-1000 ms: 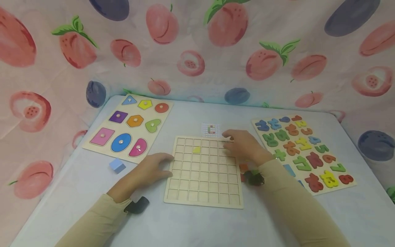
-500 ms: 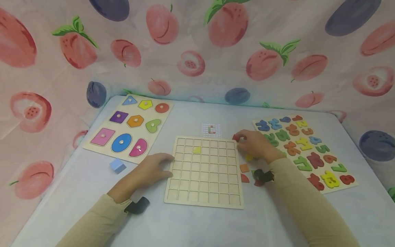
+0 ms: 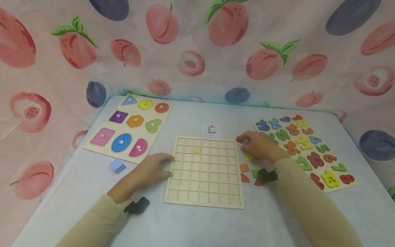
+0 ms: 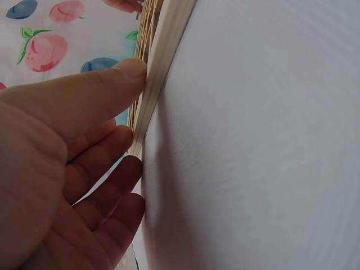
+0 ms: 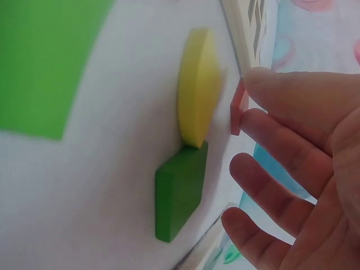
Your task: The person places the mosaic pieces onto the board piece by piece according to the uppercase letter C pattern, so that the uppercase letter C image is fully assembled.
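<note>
A wooden grid board point(image 3: 203, 187) lies flat in the middle of the table, with one yellow quarter-round piece point(image 3: 196, 150) in a cell of its upper left part. My left hand point(image 3: 151, 171) rests at the board's left edge, thumb and fingertips against its side, as the left wrist view shows. Beyond the right edge, my right hand point(image 3: 259, 145) pinches a small red wooden piece point(image 5: 239, 107) between thumb and index finger. Below that hand lie a yellow curved piece point(image 5: 197, 90) and a green square piece point(image 5: 180, 191). A small pattern card point(image 3: 211, 130) lies behind the board.
An orange piece point(image 3: 244, 167), a red quarter-round point(image 3: 244, 178) and another green piece point(image 3: 254, 173) lie right of the board. A shape puzzle point(image 3: 105, 151) and a blue block point(image 3: 117, 165) are at left, a number puzzle point(image 3: 336, 188) at right.
My right hand has moved right from over the board's upper right corner to the table beside it, and the red piece now shows at its fingertips. The left hand has stayed put.
</note>
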Tool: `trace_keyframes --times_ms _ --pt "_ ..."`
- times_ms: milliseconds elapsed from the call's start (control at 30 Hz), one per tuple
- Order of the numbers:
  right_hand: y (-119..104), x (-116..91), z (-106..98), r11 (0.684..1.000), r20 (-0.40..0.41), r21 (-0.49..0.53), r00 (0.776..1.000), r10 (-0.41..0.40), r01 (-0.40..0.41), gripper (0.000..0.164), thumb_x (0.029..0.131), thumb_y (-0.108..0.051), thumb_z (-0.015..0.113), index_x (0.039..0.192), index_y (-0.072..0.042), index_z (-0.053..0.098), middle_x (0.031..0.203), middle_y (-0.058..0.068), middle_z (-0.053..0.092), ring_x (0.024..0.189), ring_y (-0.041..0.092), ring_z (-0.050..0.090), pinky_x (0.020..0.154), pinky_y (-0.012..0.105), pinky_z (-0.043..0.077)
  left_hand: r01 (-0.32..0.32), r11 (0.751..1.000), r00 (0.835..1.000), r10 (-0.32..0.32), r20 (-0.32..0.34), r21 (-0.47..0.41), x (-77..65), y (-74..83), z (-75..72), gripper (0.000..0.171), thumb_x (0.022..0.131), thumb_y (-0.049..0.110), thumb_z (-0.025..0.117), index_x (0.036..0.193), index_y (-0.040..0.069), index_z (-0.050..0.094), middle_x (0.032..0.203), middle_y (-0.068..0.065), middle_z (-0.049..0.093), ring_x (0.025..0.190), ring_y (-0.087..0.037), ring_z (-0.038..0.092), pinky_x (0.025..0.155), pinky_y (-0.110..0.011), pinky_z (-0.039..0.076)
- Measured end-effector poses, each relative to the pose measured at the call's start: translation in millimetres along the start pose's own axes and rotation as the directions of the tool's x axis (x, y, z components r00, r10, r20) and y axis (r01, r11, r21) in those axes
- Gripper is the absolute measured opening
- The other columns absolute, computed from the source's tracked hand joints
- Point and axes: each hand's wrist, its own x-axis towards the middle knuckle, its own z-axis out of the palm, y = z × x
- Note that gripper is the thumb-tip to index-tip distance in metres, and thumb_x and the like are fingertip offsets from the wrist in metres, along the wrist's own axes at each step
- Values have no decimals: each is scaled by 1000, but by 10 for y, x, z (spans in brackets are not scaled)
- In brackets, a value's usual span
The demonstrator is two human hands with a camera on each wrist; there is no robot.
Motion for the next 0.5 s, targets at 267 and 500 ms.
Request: trace_keyframes --times_ms 267,500 --pt "27 -4 -21 1000 -34 10 999 18 -18 43 93 -15 58 134 -1 58 136 25 56 122 43 52 99 60 45 12 1000 1000 -12 2 -3 -7 5 -11 55 86 16 80 136 7 60 137 -11 59 134 -33 47 110 -50 39" --pt "-12 26 -4 999 -41 -38 998 37 -38 42 94 -14 60 134 0 58 133 23 59 120 42 54 98 58 46 11 1000 1000 -11 3 -21 -3 -17 6 55 86 16 80 137 8 60 138 -10 59 134 -33 47 110 -50 39"
